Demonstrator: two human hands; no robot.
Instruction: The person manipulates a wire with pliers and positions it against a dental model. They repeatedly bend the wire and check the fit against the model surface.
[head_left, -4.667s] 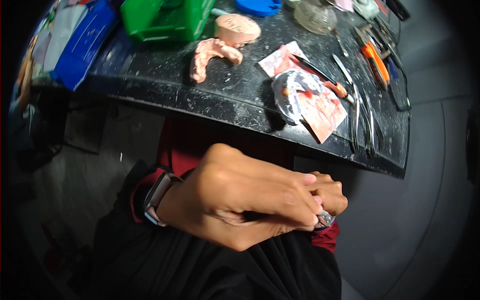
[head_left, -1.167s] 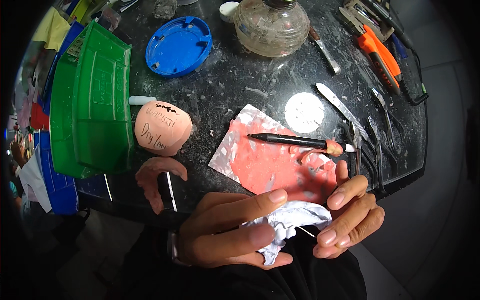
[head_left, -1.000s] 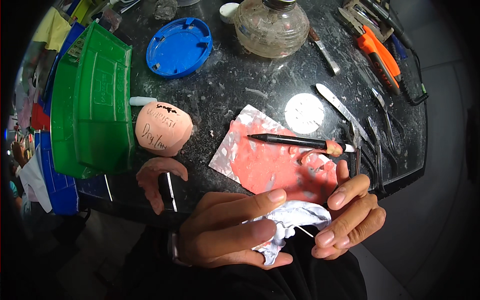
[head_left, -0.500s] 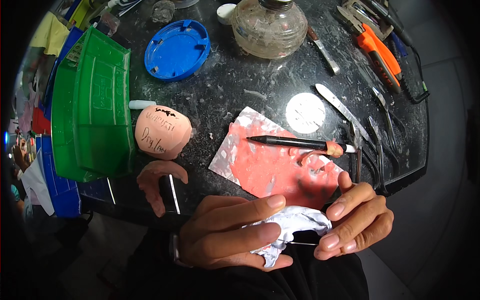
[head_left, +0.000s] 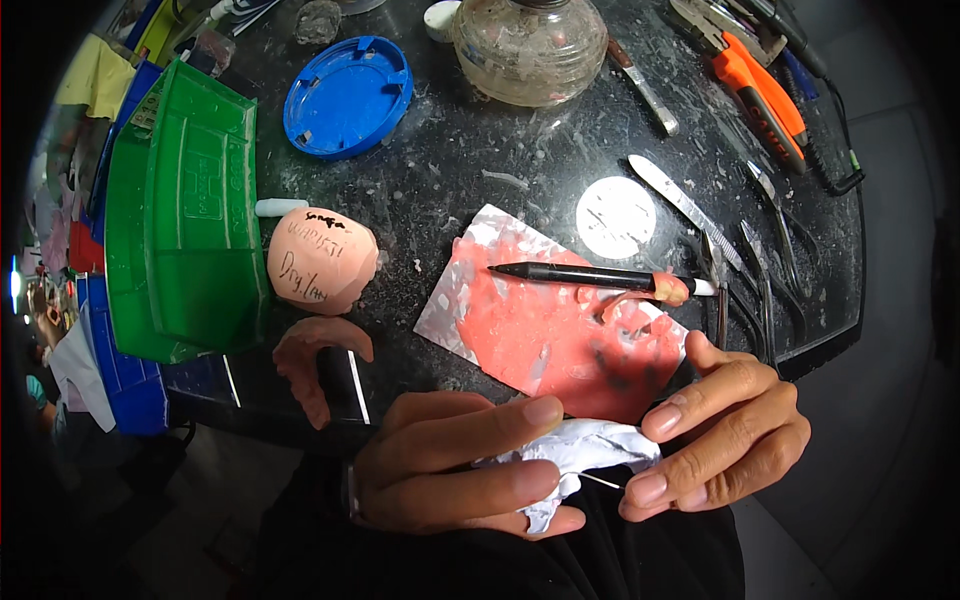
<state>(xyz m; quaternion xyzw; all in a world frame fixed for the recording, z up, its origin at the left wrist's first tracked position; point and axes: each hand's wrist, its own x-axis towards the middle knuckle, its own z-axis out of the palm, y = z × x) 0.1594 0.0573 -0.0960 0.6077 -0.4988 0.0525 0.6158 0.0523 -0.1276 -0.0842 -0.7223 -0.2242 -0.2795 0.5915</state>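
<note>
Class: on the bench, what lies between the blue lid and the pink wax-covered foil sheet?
Bare black benchtop with white specks separates the blue lid and the foil sheet; the head view shows it.

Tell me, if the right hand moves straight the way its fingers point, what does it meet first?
Probably the white crumpled piece that both hands hold: the right hand has its fingers pointing left at it, toward the left hand.

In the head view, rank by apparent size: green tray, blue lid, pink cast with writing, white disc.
1. green tray
2. blue lid
3. pink cast: near the lid in size, ranking unsure
4. white disc
</note>
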